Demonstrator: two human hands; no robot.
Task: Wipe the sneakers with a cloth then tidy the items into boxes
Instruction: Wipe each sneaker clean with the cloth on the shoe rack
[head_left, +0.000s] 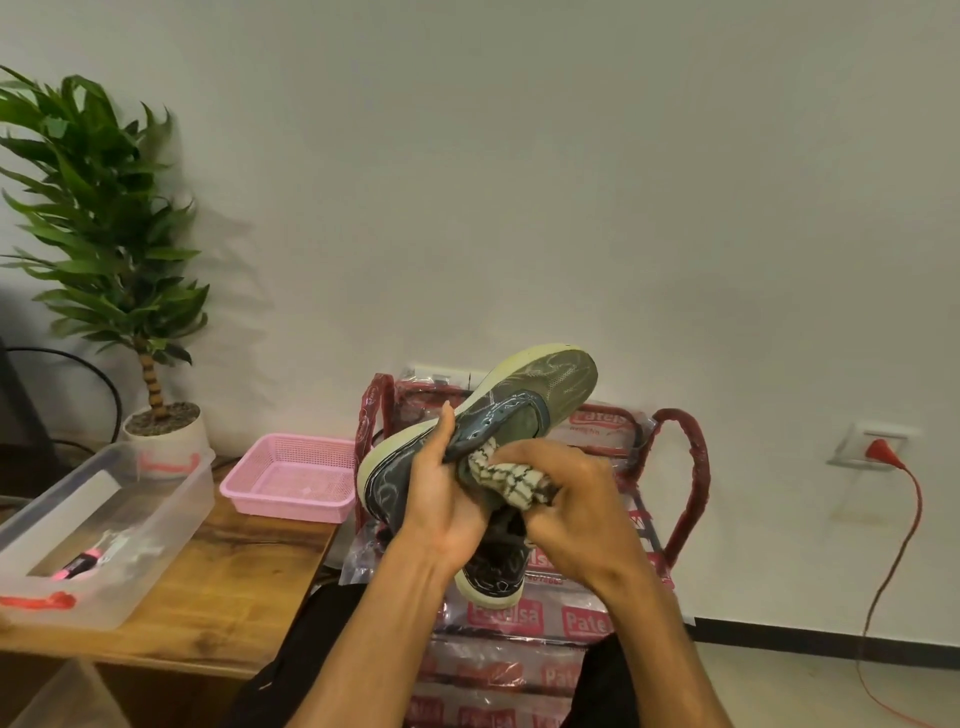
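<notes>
My left hand (441, 499) grips an olive-green sneaker (524, 402) with a pale sole, held tilted in the air with its toe pointing up and to the right. My right hand (576, 514) grips a bunched white cloth with dark checks (511, 475) and presses it against the sneaker's side near the opening. A second dark sneaker (493, 574) lies below my hands, mostly hidden behind them. A clear plastic box (156, 514) and a pink basket (291, 475) stand on the wooden table (234, 577) at the left.
A pink-and-black object (78, 565) lies inside the clear box. A potted plant (156, 415) stands at the table's back. Red-handled plastic bags (597, 618) sit in front of me against the white wall. A red cable (893, 545) hangs from a wall socket at the right.
</notes>
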